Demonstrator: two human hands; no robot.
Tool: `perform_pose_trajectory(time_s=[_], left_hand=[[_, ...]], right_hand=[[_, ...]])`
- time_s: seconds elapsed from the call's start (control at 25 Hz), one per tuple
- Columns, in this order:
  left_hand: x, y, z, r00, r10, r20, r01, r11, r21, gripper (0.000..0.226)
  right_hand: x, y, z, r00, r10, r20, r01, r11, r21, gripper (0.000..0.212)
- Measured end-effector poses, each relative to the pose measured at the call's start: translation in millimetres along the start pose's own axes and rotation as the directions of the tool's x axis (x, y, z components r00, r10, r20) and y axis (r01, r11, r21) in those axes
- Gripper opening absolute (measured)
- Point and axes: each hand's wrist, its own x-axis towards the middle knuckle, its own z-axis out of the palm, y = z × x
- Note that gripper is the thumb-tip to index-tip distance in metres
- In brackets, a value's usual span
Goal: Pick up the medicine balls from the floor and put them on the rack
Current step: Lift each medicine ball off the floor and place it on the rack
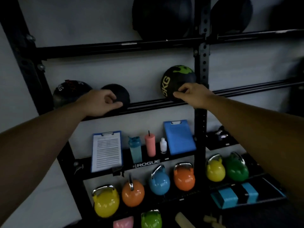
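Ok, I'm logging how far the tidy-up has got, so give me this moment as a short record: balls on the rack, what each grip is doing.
middle shelf: printed ball, plain black ball, 5KG ball
left grip: against the plain black ball, fingers curled, hold unclear
right grip: curled fingertips on the 5KG ball's lower front
top shelf: two large dark balls
lower shelves: clipboards, bottles, kettlebells
floor: not in view

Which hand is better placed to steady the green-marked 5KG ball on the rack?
Right. The right hand rests against the lower front of the 5KG ball; the left hand is on the plain black ball, further left on the same shelf rail.
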Motion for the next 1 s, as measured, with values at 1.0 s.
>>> perform_pose_trajectory(time_s=[1.0], left_hand=[[-274.3,149.3,35.7,0.918,0.333,0.214,-0.267,0.920,-0.287,0.053]], right_hand=[[-408.1,-50.3,4.9,0.931,0.363,-0.042,-0.365,0.928,-0.076,0.057]])
